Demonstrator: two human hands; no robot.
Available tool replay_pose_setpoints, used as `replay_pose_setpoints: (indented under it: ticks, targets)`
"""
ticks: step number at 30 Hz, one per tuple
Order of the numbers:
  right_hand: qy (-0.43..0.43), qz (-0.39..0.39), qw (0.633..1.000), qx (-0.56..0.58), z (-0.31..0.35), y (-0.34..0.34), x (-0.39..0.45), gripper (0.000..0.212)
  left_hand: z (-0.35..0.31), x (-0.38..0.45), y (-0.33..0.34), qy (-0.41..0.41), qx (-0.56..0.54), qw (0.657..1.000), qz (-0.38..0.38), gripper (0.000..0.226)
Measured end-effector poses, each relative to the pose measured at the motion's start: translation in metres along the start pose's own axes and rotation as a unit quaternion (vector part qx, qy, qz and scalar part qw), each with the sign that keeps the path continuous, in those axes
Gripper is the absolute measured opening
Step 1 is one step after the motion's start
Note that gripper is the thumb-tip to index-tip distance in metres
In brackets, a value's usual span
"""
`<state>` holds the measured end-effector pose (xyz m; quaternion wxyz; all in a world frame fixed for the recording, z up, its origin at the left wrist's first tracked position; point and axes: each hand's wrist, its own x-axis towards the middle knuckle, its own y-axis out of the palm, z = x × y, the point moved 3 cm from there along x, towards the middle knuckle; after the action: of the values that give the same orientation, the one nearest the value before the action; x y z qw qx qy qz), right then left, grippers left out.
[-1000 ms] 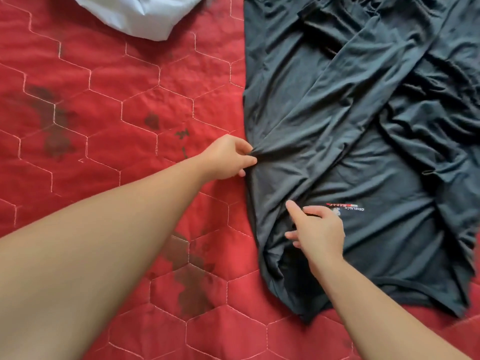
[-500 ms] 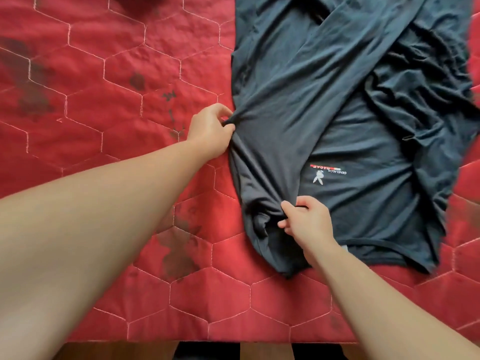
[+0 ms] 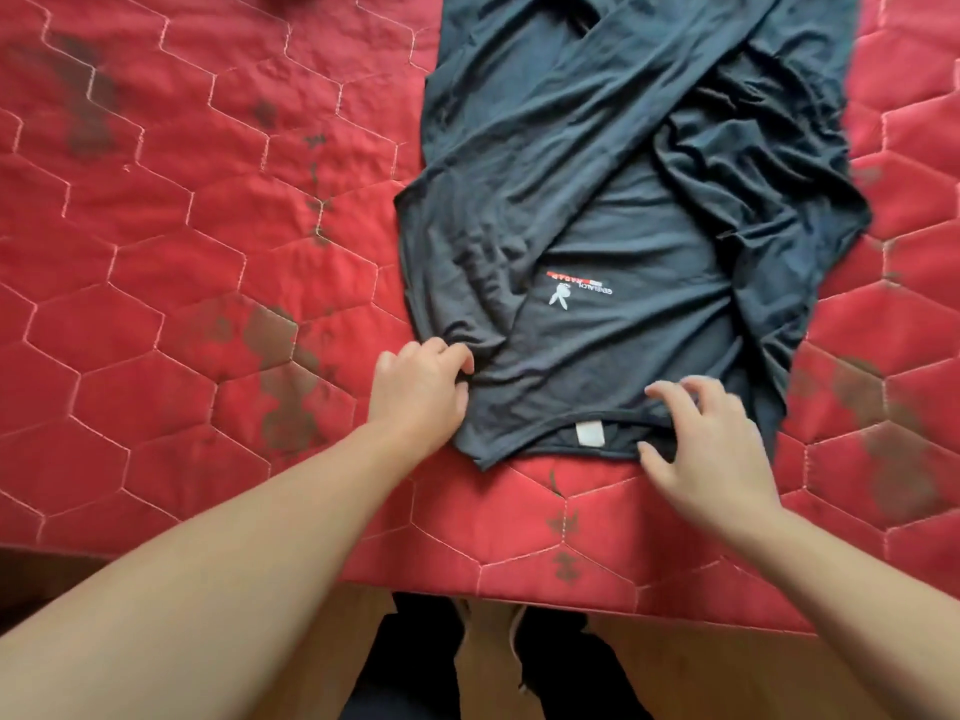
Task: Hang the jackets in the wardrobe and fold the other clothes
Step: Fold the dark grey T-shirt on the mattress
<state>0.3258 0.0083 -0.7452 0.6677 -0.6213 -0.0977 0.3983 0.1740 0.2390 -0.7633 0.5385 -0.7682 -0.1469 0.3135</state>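
A dark grey long-sleeved shirt point(image 3: 597, 210) lies on the red quilted bed cover point(image 3: 182, 262), its collar with a white label point(image 3: 589, 433) toward me and a small logo point(image 3: 579, 291) on the chest. Both sleeves are folded across the body. My left hand point(image 3: 421, 387) pinches the shirt's near left shoulder edge. My right hand point(image 3: 711, 444) rests at the collar's right side, fingers spread and curled over the neckline, thumb under the fabric edge.
The bed's near edge point(image 3: 519, 595) runs across the bottom, with wooden floor point(image 3: 701, 678) and my dark trousers point(image 3: 415, 667) below it. Dark stains mark the cover on both sides of the shirt.
My left hand slid from the shirt's side seam down to the near shoulder. My right hand let go of the left fold and moved right to the collar. The view tilted toward the bed's edge.
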Motion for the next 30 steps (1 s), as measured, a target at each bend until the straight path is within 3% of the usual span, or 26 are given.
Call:
replay_pose_setpoints:
  ticks: [3,5,7,11,15,21,25,27,30]
  targets:
    - [-0.036,0.010,0.999,-0.030,-0.014,0.006,0.000,0.049,-0.021,-0.009,0.007,0.090,-0.015,0.995,-0.044,0.018]
    - [-0.092,0.009,0.995,-0.041,-0.016,0.011,-0.004,0.050,-0.038,-0.025,0.018,0.146,-0.033,0.988,0.023,0.042]
    - [-0.125,0.004,0.991,-0.051,-0.018,0.016,-0.009,0.051,-0.043,-0.037,0.032,0.135,-0.030,0.986,0.093,0.053]
    - [-0.115,-0.035,0.989,-0.083,-0.024,0.015,-0.006,0.054,-0.039,-0.046,0.035,0.076,-0.148,0.981,0.098,0.034]
    - [-0.103,-0.050,0.977,-0.180,-0.032,0.005,0.004,0.043,-0.034,-0.049,0.026,0.099,-0.099,0.987,0.076,0.042]
    - [-0.128,0.059,0.985,-0.103,-0.037,0.005,-0.018,0.019,-0.027,-0.063,0.021,0.089,0.005,0.969,0.230,0.038]
    - [-0.084,0.164,0.980,-0.078,-0.034,0.007,-0.046,0.014,-0.030,-0.071,0.005,0.090,-0.018,0.930,0.355,0.028]
    - [-0.063,0.198,0.977,-0.056,-0.029,0.000,-0.052,0.017,-0.031,-0.071,-0.009,0.102,-0.029,0.923,0.371,0.025]
    - [-0.059,0.185,0.980,-0.045,-0.020,-0.025,-0.044,0.016,-0.030,-0.062,-0.040,0.117,-0.020,0.946,0.303,0.024]
